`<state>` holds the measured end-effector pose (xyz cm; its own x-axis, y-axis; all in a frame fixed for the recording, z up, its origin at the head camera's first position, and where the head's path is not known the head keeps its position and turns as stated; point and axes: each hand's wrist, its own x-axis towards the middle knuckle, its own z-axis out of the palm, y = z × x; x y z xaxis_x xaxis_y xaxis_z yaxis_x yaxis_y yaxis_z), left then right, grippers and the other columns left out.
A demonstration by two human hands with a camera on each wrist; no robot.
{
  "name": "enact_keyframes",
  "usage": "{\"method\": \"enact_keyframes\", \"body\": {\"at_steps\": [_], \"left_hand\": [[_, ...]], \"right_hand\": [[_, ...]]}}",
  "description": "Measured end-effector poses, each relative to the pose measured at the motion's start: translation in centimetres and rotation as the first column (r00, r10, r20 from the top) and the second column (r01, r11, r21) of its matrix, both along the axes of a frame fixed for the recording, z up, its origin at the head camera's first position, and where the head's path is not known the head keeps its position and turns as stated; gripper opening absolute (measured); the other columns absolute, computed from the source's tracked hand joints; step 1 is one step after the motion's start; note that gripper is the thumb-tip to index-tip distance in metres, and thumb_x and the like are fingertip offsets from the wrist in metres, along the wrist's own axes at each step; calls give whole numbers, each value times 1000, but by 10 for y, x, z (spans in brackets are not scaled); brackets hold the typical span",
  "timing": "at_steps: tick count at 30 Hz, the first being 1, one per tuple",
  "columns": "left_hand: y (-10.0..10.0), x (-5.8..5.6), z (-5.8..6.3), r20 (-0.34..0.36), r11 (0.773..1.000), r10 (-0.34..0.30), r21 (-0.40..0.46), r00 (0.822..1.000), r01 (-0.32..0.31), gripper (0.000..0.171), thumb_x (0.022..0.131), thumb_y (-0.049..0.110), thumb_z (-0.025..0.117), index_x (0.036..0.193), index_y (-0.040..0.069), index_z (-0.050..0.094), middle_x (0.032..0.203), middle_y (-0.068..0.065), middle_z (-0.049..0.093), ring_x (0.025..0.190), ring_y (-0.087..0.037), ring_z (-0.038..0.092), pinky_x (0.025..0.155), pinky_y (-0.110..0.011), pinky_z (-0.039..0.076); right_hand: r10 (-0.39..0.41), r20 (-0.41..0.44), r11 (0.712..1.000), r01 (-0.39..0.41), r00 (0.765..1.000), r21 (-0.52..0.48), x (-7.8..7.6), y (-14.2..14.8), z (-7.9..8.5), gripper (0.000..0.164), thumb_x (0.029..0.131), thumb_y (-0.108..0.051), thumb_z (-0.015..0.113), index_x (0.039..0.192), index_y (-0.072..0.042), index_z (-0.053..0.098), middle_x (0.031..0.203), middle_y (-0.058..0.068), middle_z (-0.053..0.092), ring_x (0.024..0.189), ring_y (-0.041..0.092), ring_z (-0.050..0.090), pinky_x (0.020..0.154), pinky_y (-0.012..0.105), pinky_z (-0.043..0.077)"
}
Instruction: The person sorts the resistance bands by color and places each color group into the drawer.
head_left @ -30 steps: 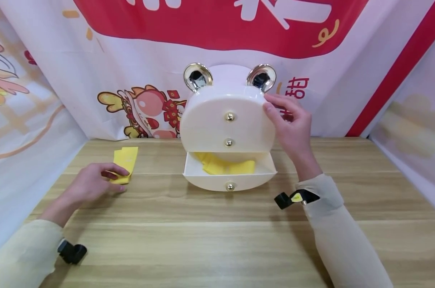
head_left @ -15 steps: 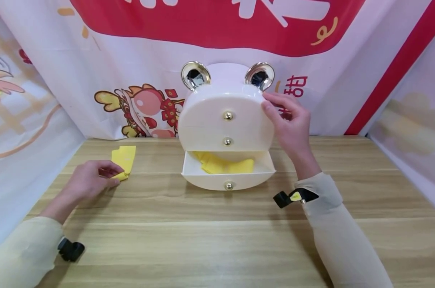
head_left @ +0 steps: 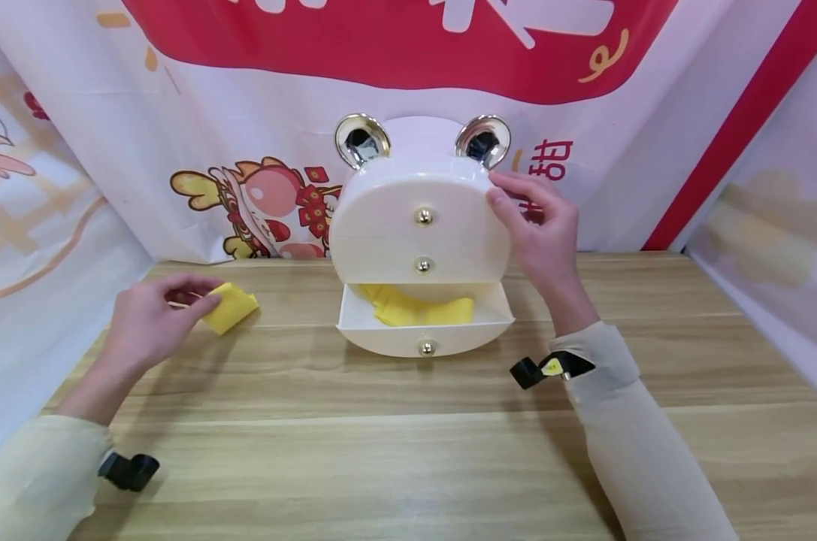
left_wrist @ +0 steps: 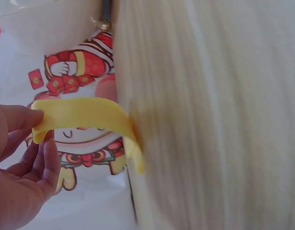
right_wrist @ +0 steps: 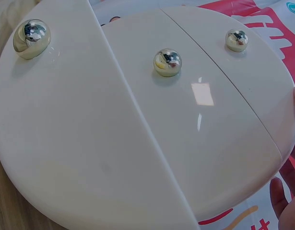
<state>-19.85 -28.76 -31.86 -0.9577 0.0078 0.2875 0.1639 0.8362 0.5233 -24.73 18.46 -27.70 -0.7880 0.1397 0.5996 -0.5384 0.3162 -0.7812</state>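
My left hand (head_left: 144, 321) pinches a folded yellow cloth strip (head_left: 231, 308) between thumb and fingers, at the left of the table. In the left wrist view the strip (left_wrist: 82, 112) arches away from the fingertips, its far end hanging down by the tabletop. A white drawer box (head_left: 381, 240) with round gold knobs and two ear-like gold rings stands in the middle. Its bottom drawer (head_left: 388, 341) is pulled out, and more yellow cloth (head_left: 422, 311) lies inside. My right hand (head_left: 546, 240) holds the box's upper right edge with thumb and fingers.
The wood-grain table (head_left: 394, 466) carries the box near its back edge. Behind it hangs a printed red and white cloth backdrop (head_left: 279, 113), with further printed cloth at both sides. Each sleeve cuff bears a black wrist camera (head_left: 129, 471).
My left hand has gripped the yellow cloth strip and raised it from the table, folding it over. The right hand has stayed at the box's edge, and the drawer stands as before.
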Motion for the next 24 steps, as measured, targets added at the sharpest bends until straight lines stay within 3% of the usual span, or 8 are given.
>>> {"method": "enact_keyframes", "body": {"at_steps": [5,7,12,17,24], "left_hand": [[13,7,15,-12,999,37,36,999,-37,35,102,41,71,123,15,79,89,21,71,78,15,55,60,-19,48],[19,10,21,4,997,45,55,999,-45,38,101,44,71,125,17,79,88,26,68,79,12,57,60,-20,49],[39,19,35,13,990,67,125,998,-68,39,100,47,72,125,18,79,88,28,68,80,4,61,60,-20,50],[60,31,53,-8,979,52,198,999,-49,37,98,44,76,122,17,80,83,34,68,79,0,64,61,-19,50],[89,38,71,8,925,-14,380,1000,10,38,96,41,79,123,15,80,91,29,74,83,-5,69,70,-14,58]], "right_hand": [[-1,1,1000,1,1000,2,0,-1,0,34,100,-42,73,130,-25,77,138,-5,71,117,13,66,89,22,59],[-3,-1,1000,3,1000,2,0,-1,0,34,100,-41,72,130,-25,78,138,-5,71,117,13,66,89,22,59],[-1,-6,1000,1,1000,-2,0,-1,-1,34,100,-40,73,129,-24,78,137,-4,71,116,13,67,89,21,59],[5,-13,1000,-5,1000,-1,-1,-1,-1,34,100,-41,72,129,-24,78,136,-4,72,116,13,67,89,22,59],[2,-10,1000,-2,1000,2,0,-1,0,33,101,-41,72,129,-24,78,137,-5,71,117,13,66,91,22,60]]}}
